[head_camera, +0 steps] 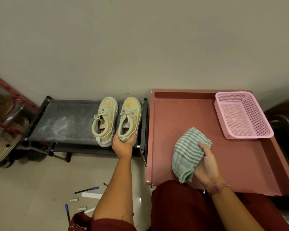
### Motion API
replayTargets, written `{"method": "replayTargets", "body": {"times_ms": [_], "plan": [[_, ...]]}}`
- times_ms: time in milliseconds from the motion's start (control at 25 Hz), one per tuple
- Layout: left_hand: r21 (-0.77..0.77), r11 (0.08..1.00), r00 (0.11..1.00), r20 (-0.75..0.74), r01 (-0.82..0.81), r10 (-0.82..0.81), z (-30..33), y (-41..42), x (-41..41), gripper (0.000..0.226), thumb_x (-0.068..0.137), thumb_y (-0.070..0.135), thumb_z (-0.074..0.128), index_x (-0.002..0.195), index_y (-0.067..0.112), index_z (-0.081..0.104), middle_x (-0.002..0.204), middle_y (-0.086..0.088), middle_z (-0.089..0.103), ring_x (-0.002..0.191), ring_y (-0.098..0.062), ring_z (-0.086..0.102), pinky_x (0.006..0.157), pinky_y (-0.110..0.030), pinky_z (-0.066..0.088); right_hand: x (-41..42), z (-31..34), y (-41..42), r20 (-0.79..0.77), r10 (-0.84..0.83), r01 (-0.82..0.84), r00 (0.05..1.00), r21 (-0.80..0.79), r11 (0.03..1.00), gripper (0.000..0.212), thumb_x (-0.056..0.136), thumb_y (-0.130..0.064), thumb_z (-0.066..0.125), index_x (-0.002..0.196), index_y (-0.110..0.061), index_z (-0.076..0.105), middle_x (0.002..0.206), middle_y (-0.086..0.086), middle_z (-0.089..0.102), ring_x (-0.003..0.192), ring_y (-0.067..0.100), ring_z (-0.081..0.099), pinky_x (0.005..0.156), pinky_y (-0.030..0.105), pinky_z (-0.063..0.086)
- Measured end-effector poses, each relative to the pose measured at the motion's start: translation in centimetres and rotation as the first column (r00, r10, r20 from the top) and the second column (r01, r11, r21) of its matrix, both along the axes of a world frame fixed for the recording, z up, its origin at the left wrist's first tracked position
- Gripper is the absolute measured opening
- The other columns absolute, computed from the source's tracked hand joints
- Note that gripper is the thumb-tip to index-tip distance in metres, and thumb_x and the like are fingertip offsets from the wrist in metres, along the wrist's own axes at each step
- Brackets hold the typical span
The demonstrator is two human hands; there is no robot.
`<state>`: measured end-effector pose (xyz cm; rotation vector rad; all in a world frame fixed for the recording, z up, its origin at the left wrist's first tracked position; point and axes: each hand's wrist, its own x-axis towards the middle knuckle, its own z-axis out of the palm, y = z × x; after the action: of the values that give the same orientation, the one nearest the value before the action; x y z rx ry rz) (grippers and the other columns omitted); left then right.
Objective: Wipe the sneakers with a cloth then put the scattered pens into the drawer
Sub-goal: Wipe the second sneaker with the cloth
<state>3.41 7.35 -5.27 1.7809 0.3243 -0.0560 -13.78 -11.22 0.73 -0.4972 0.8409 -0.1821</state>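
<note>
Two dusty pale green sneakers stand side by side on a low black shoe rack (65, 120). My left hand (123, 145) grips the heel of the right sneaker (129, 119); the left sneaker (105, 120) stands beside it untouched. My right hand (206, 162) holds a green striped cloth (188, 152) over the reddish-brown table top (240, 164). Several pens lie scattered on the floor at the bottom left, among them a blue-capped pen (87, 190) and another blue pen (67, 213). No drawer is in view.
A pink plastic basket (242, 114) sits on the table's far right corner. A red rack (5, 117) holding sandals stands at the far left. A dark chair (284, 124) is at the right edge. A plain wall rises behind everything.
</note>
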Motion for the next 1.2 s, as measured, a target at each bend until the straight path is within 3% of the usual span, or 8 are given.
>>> {"method": "replayTargets", "body": {"times_ms": [120, 240, 360, 440, 520, 640, 760, 1200], "plan": [[0.065, 0.997, 0.999, -0.017, 0.043, -0.042, 0.1, 0.3, 0.4, 0.073, 0.065, 0.019, 0.088, 0.129, 0.007, 0.054, 0.119, -0.004, 0.062, 0.112, -0.021, 0.059, 0.096, -0.027, 0.045, 0.1, 0.1, 0.1, 0.000, 0.004, -0.004, 1.000, -0.011, 1.000, 0.043, 0.096, -0.032, 0.042, 0.128, -0.006, 0.055, 0.122, 0.012, 0.065, 0.109, 0.026, 0.063, 0.094, 0.041, 0.050], [0.223, 0.959, 0.984, -0.005, 0.177, -0.181, 1.0, 1.1, -0.6, 0.102, 0.060, 0.026, 0.090, 0.145, 0.007, 0.036, 0.140, -0.011, 0.046, 0.131, -0.025, 0.042, 0.112, -0.039, 0.036, 0.1, 0.3, 0.0, 0.010, -0.009, 0.009, 1.000, -0.005, 1.000, 0.043, 0.096, -0.032, 0.043, 0.129, -0.006, 0.055, 0.123, 0.012, 0.064, 0.111, 0.025, 0.063, 0.093, 0.040, 0.052], [0.481, 0.864, 0.974, 0.079, 0.151, -0.215, 2.0, 3.5, -2.5, 0.110, 0.062, 0.025, 0.089, 0.150, 0.010, 0.024, 0.142, -0.015, 0.032, 0.131, -0.028, 0.031, 0.105, -0.040, 0.038, 0.1, 0.4, -0.2, 0.023, -0.011, 0.011, 1.000, 0.000, 1.000, 0.043, 0.096, -0.033, 0.043, 0.128, -0.007, 0.055, 0.123, 0.011, 0.064, 0.112, 0.024, 0.062, 0.090, 0.041, 0.052], [0.655, 0.753, 0.952, 0.185, 0.067, -0.245, 2.1, 6.3, -2.7, 0.108, 0.062, 0.020, 0.089, 0.148, 0.008, 0.025, 0.137, -0.020, 0.033, 0.122, -0.033, 0.036, 0.098, -0.041, 0.043, 0.0, 0.4, -0.4, 0.036, -0.025, 0.025, 0.999, 0.005, 1.000, 0.042, 0.095, -0.033, 0.044, 0.127, -0.008, 0.057, 0.123, 0.010, 0.064, 0.111, 0.024, 0.063, 0.090, 0.041, 0.052], [0.808, 0.588, 0.911, 0.207, 0.046, -0.356, 1.4, 9.2, -1.5, 0.110, 0.061, 0.012, 0.089, 0.147, 0.004, 0.022, 0.142, -0.023, 0.032, 0.128, -0.038, 0.036, 0.105, -0.046, 0.040, -0.2, 0.4, -0.5, 0.039, -0.037, 0.037, 0.999, 0.002, 0.999, 0.041, 0.095, -0.034, 0.044, 0.125, -0.009, 0.057, 0.123, 0.010, 0.065, 0.110, 0.023, 0.064, 0.092, 0.041, 0.052], [0.956, 0.281, 0.824, 0.091, 0.084, -0.559, 0.7, 11.5, 1.4, 0.113, 0.061, -0.003, 0.083, 0.149, 0.004, 0.014, 0.154, -0.020, 0.023, 0.143, -0.037, 0.022, 0.114, -0.052, 0.026, -0.5, 0.3, -0.7, 0.067, -0.071, 0.070, 0.995, 0.008, 0.997, 0.044, 0.091, -0.035, 0.048, 0.124, -0.009, 0.059, 0.123, 0.010, 0.065, 0.111, 0.024, 0.063, 0.092, 0.046, 0.049], [0.978, 0.161, 0.766, 0.005, 0.129, -0.643, 0.3, 11.6, 3.4, 0.110, 0.061, -0.008, 0.078, 0.150, 0.009, 0.015, 0.157, -0.014, 0.023, 0.147, -0.031, 0.014, 0.116, -0.053, 0.019, -0.8, 0.0, -0.8, 0.074, -0.075, 0.076, 0.994, -0.006, 0.997, 0.044, 0.095, -0.036, 0.043, 0.126, -0.009, 0.057, 0.124, 0.010, 0.064, 0.113, 0.023, 0.062, 0.093, 0.045, 0.048], [0.924, 0.363, 0.816, 0.114, 0.122, -0.566, -0.5, 10.6, 3.4, 0.076, 0.052, 0.003, 0.090, 0.115, -0.005, 0.050, 0.124, -0.026, 0.052, 0.139, -0.040, 0.031, 0.114, -0.057, 0.022, -1.1, -1.0, -0.7, 0.054, -0.038, 0.036, 0.998, 0.022, 0.999, 0.048, 0.093, -0.038, 0.043, 0.129, -0.008, 0.055, 0.125, 0.011, 0.063, 0.113, 0.024, 0.062, 0.091, 0.041, 0.052]]}}
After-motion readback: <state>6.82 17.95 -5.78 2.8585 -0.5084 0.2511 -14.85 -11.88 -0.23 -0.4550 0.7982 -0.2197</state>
